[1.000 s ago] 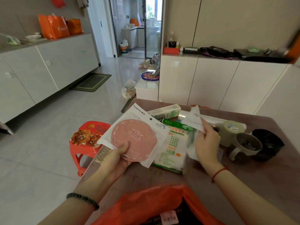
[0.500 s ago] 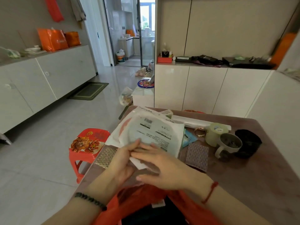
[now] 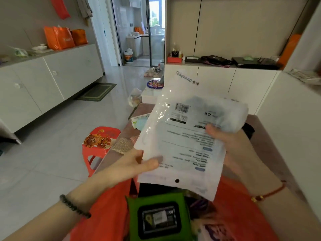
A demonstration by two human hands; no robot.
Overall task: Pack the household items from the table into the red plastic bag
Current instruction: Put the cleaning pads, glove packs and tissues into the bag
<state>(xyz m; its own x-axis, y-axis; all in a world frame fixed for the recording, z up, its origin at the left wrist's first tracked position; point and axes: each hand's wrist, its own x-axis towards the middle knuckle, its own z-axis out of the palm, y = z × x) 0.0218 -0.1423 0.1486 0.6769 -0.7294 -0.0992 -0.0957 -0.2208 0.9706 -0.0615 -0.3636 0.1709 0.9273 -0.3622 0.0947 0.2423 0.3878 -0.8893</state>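
We hold a stack of flat plastic-wrapped packets (image 3: 187,136) up over the open mouth of the red plastic bag (image 3: 107,218), our left hand (image 3: 137,162) pinching the lower left edge with the thumb on top and our right hand (image 3: 231,145) gripping the right side, thumb pressed on the printed label. Inside the bag we see a green wet-wipes pack (image 3: 159,218) lying flap-up, just below the packets' bottom edge. Beyond the packets, a small box (image 3: 139,120) lies on the brown table (image 3: 271,153), with a red stool (image 3: 99,141) standing beside the table's left edge.
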